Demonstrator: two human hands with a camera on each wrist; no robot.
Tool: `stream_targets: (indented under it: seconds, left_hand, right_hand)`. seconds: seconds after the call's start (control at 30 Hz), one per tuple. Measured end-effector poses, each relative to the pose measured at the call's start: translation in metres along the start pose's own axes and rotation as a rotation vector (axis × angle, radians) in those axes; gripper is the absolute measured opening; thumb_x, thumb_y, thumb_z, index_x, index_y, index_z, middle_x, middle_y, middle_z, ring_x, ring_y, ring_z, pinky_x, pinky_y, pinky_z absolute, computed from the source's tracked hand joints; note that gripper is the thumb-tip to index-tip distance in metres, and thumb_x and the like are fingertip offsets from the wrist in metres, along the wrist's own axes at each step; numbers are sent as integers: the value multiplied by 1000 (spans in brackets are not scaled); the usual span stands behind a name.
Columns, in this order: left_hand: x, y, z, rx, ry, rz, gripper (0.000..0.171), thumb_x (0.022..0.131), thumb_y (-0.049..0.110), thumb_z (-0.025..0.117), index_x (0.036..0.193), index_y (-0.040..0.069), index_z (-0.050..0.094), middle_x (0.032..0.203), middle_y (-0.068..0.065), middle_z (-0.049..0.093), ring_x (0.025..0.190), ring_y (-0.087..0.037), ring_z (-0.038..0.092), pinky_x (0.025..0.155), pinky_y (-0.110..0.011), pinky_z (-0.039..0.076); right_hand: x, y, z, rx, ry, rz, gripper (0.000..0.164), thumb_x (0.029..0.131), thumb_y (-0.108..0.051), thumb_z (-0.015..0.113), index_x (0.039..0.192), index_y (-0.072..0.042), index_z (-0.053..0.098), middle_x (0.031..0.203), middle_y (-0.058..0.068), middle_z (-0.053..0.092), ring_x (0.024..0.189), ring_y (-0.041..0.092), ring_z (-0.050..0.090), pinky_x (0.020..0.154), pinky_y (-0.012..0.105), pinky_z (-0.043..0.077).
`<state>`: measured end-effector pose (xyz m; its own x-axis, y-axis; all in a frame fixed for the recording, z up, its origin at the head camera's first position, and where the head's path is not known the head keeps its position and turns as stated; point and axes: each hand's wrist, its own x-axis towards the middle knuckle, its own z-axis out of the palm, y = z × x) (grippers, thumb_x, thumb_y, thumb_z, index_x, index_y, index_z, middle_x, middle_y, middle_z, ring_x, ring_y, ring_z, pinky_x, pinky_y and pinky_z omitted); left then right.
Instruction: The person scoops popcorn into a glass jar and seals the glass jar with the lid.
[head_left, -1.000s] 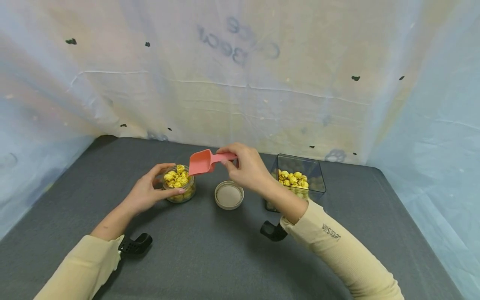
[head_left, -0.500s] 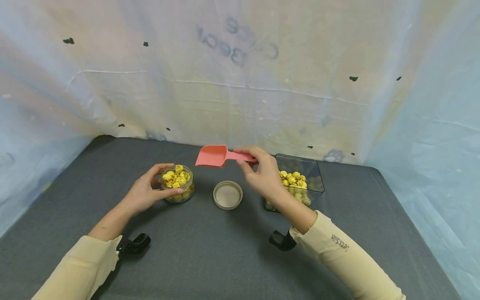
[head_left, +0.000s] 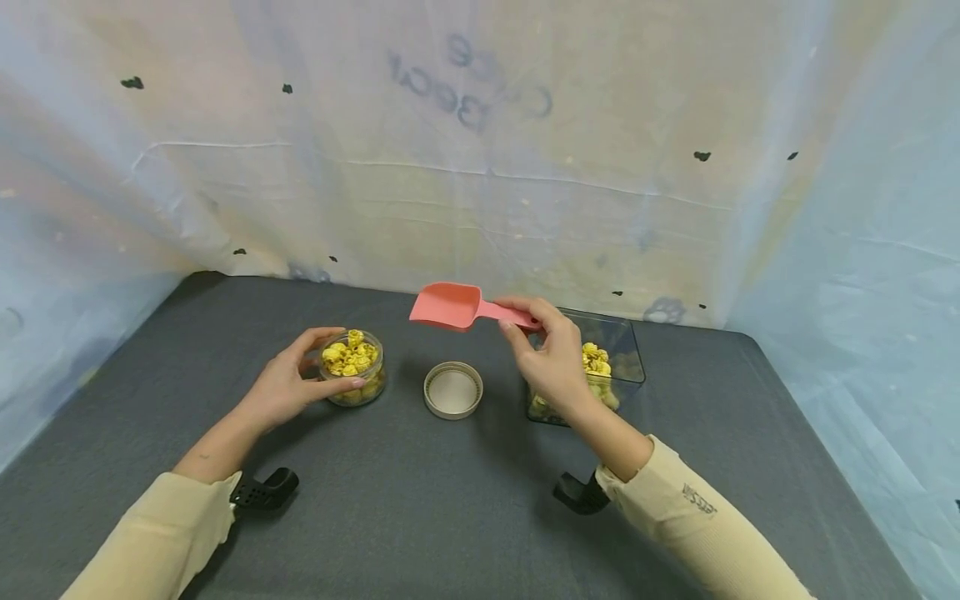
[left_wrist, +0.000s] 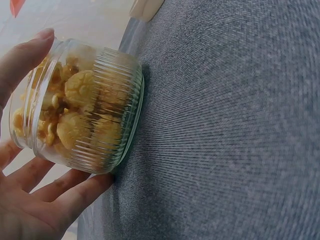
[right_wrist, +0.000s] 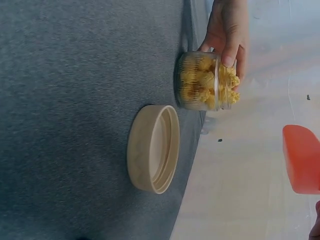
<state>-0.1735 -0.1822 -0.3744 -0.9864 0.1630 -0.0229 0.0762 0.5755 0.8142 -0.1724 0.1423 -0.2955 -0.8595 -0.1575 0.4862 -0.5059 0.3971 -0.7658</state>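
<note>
A ribbed glass jar (left_wrist: 95, 105) full of yellow popcorn (head_left: 350, 355) stands on the table at left. My left hand (head_left: 288, 382) grips it round the side, thumb near the rim and fingers behind. To the right, my right hand (head_left: 551, 350) pinches the handle of a pink scoop (head_left: 448, 305), held in the air with its bowl pointing left. No popcorn shows in the scoop's bowl. Between the hands a beige round lid (right_wrist: 152, 149) lies hollow side up on the table. The right hand partly covers a clear dark-rimmed box (head_left: 626, 354) holding more popcorn.
Dark grey cloth covers the table (head_left: 420, 508). A pale printed curtain (head_left: 480, 208) hangs along the back and both sides. Black wrist mounts (head_left: 264, 490) stick out below both sleeves.
My right hand has moved right with the scoop, from beside the jar to over the box's left part, and the scoop has levelled. My left hand stays on the jar.
</note>
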Motion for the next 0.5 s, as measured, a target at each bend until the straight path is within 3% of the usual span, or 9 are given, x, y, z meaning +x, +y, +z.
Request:
stream_targets:
  seconds: [0.5]
  left_hand:
    - [-1, 0, 0, -4, -6, 16, 89, 80, 47, 75, 149, 15, 29, 151, -21, 31, 133, -50, 34, 101, -64, 35]
  right_hand:
    - [-23, 9, -21, 94, 106, -34, 25, 89, 2, 64, 114, 3, 67, 104, 19, 64, 82, 11, 55, 66, 15, 46]
